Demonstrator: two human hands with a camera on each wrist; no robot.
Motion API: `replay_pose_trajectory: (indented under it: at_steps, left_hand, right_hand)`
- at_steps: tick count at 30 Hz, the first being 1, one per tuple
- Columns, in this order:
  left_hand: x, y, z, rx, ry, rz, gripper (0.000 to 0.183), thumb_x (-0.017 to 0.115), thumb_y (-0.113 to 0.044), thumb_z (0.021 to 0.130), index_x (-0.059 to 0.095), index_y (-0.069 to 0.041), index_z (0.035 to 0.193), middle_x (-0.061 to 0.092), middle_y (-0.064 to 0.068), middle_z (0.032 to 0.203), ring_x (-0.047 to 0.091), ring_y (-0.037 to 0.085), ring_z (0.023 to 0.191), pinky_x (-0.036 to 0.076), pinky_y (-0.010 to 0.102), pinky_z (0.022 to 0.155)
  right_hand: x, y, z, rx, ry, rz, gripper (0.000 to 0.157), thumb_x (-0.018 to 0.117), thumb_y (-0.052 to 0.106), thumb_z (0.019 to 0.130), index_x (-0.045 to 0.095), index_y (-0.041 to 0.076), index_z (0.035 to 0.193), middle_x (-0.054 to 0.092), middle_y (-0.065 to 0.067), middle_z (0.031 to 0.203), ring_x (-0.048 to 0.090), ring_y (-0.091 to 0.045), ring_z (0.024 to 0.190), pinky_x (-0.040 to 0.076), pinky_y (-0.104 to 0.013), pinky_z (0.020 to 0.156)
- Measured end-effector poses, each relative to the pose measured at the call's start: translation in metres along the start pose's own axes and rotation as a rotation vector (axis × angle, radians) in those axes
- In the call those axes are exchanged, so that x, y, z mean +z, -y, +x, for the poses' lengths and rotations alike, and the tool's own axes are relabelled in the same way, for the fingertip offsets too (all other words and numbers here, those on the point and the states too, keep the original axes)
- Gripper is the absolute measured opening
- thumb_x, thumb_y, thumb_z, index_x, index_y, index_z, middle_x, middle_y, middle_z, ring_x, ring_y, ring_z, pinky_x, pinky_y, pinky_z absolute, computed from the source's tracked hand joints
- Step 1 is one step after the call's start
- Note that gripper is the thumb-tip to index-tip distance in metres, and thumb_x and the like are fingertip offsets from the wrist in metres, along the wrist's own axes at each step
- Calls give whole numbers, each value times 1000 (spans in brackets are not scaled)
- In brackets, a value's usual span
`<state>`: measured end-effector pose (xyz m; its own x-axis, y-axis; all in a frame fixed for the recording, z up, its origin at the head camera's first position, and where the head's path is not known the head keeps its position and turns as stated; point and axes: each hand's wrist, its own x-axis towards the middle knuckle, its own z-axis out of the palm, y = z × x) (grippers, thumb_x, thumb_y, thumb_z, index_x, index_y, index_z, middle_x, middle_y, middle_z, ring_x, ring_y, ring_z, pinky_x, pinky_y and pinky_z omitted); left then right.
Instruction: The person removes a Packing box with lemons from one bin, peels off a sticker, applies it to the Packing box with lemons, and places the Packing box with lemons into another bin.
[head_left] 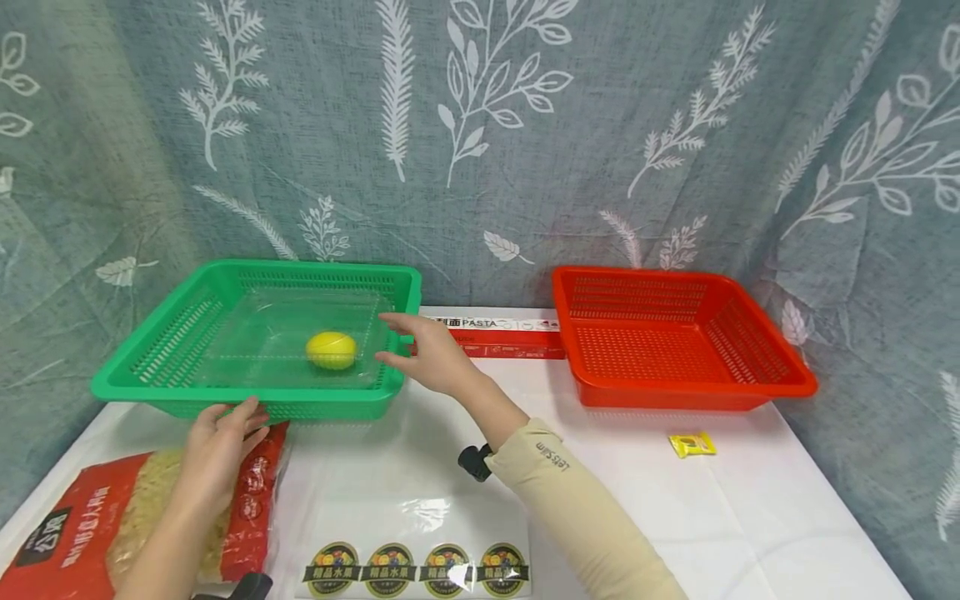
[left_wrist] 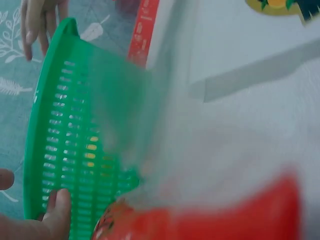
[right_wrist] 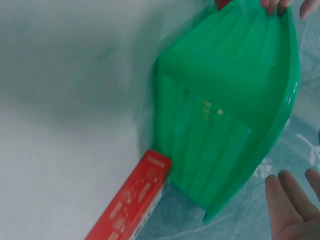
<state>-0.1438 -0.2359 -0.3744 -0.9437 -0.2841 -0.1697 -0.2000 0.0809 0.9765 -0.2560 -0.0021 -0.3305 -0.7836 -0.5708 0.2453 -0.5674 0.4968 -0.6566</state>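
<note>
At the left stands a green plastic basket, with a clear plastic box inside it. A yellow lemon lies within the box's outline. My left hand is at the basket's front rim, its fingers loosely spread right at the edge. In the left wrist view its thumb overlaps the basket's outer wall. My right hand reaches over the basket's right end with fingers apart, holding nothing; its fingers show beyond the rim in the right wrist view.
A red basket stands at the right, with a small yellow packet before it. Between the baskets lies a red-and-white pasta box. A red pasta bag is at front left, beside a clear sheet with round fruit labels.
</note>
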Motion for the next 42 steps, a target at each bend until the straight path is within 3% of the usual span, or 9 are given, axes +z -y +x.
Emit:
replay_pose_trajectory:
  at_steps: [2, 5, 7, 11, 13, 18, 27, 35, 42]
  left_hand:
    - [3, -2, 1, -11, -17, -59, 69, 36, -32, 98, -3, 7, 139, 40, 26, 126, 50, -8, 82, 47, 14, 79]
    - [6, -4, 3, 6, -20, -177, 53, 39, -30, 97, 14, 1, 132, 52, 12, 110, 56, -5, 81, 47, 20, 83]
    - [8, -7, 5, -3, -27, -279, 42, 41, -29, 96, 21, -4, 124, 49, 2, 103, 59, -2, 80, 48, 22, 83]
    - [9, -9, 8, -48, -67, -388, 51, 41, -26, 96, 12, -5, 131, 38, 5, 112, 61, 1, 80, 47, 24, 83]
    - [11, -9, 11, -55, -95, -366, 60, 39, -25, 96, 0, -2, 136, 33, 8, 117, 61, 1, 81, 47, 25, 84]
    - [13, -4, 20, -45, -116, -354, 59, 40, -24, 96, 0, -3, 135, 32, 10, 120, 62, 4, 82, 49, 26, 82]
    - [10, 15, 36, 8, -161, -593, 56, 52, -20, 91, 13, -9, 130, 42, 9, 114, 64, 12, 86, 51, 27, 74]
    - [7, 22, 46, 9, -174, -560, 58, 48, -20, 93, 7, -11, 133, 41, 7, 113, 64, 11, 85, 51, 28, 76]
    - [12, 14, 39, -18, -187, -572, 59, 48, -20, 93, 6, -11, 133, 38, 6, 114, 62, 8, 85, 51, 28, 75]
  right_hand:
    - [5, 4, 3, 14, 15, 38, 54, 66, 23, 85, 46, 10, 134, 53, -10, 128, 50, -19, 117, 46, -26, 88]
    - [13, 7, 6, 27, 40, 26, 53, 65, 25, 86, 46, 12, 134, 52, -8, 129, 50, -15, 117, 45, -23, 89]
    - [17, 9, 7, 23, 59, -17, 53, 64, 27, 86, 46, 13, 134, 52, -5, 130, 50, -14, 116, 44, -21, 88]
    - [26, 12, 11, 16, 76, -134, 54, 62, 32, 87, 46, 10, 134, 50, -2, 132, 51, -14, 115, 42, -19, 90]
    - [30, 15, 13, 37, 70, -194, 55, 61, 34, 88, 44, 10, 135, 50, -3, 133, 49, -16, 117, 40, -22, 94]
    - [38, 26, 20, 151, 67, -327, 58, 57, 37, 89, 38, 13, 139, 46, -3, 135, 40, -17, 126, 35, -27, 100]
    - [67, 46, 37, 403, 18, -429, 65, 53, 46, 89, 31, 16, 142, 35, -8, 142, 40, -22, 125, 37, -26, 98]
    - [70, 52, 49, 517, 24, -417, 72, 48, 52, 89, 20, 17, 146, 28, -10, 145, 40, -26, 125, 39, -28, 97]
    - [74, 49, 56, 639, 46, -256, 74, 48, 52, 89, 16, 18, 147, 21, -11, 148, 37, -32, 126, 37, -33, 99]
